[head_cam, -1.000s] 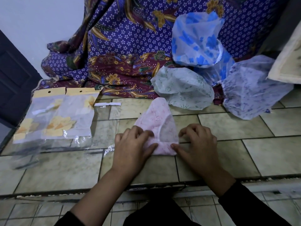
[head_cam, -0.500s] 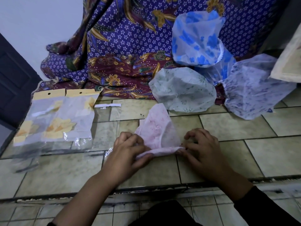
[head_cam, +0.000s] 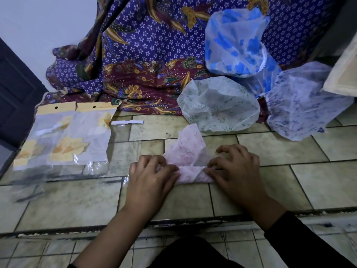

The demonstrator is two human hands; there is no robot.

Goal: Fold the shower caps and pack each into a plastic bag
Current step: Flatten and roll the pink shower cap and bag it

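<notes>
A pink shower cap (head_cam: 190, 151) lies on the tiled ledge in front of me, its near edge folded up into a flat band. My left hand (head_cam: 151, 177) pinches the left end of that band with curled fingers. My right hand (head_cam: 234, 170) pinches the right end. An empty clear plastic bag (head_cam: 125, 144) with a white strip lies flat just left of the cap. Two packed bags with yellow header cards (head_cam: 77, 140) lie further left. Three loose caps sit behind: a pale green one (head_cam: 218, 105), a blue-flowered one (head_cam: 233, 41) and a purple-printed one (head_cam: 301, 105).
A purple and maroon batik cloth (head_cam: 146, 60) hangs down the back and pools on the tiled ledge (head_cam: 318, 182). A dark door (head_cam: 13, 97) stands at the left. A cream framed object (head_cam: 345, 74) leans at the right edge. The ledge drops off near my body.
Both hands lifted the cap's near edge and turned it over away from me, making a folded band. The cap's far tip now sits closer to me and looks shorter.
</notes>
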